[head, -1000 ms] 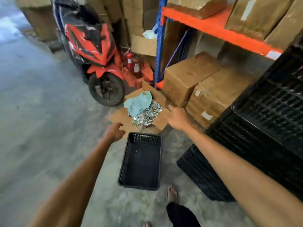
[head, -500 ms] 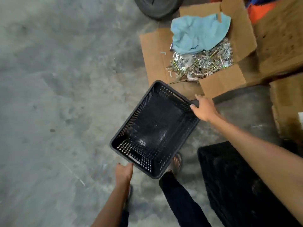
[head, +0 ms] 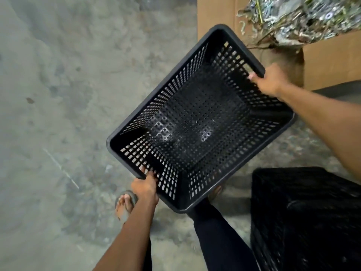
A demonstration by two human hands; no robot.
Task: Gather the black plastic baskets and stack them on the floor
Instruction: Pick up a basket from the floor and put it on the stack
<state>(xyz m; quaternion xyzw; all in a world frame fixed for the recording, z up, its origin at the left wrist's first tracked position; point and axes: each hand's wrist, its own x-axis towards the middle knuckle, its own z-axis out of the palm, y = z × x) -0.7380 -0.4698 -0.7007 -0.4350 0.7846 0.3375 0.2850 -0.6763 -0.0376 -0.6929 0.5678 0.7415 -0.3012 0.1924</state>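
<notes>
The black plastic basket (head: 197, 122) is held above the concrete floor (head: 58, 94), open side up and turned diagonally. Its perforated interior holds no contents; pale scuff marks show on the bottom panel. The left hand (head: 145, 187) is clamped on the near short rim of the basket, fingers hooked inside the wall. The right hand (head: 270, 80) is clamped on the far short rim. Beyond the basket, an open cardboard box (head: 330, 61) on the floor contains a heap of small metal parts (head: 304, 18). To the right of the basket stands a stack of black baskets (head: 304, 218). A sandalled foot (head: 125, 203) stands below the basket's near rim.
</notes>
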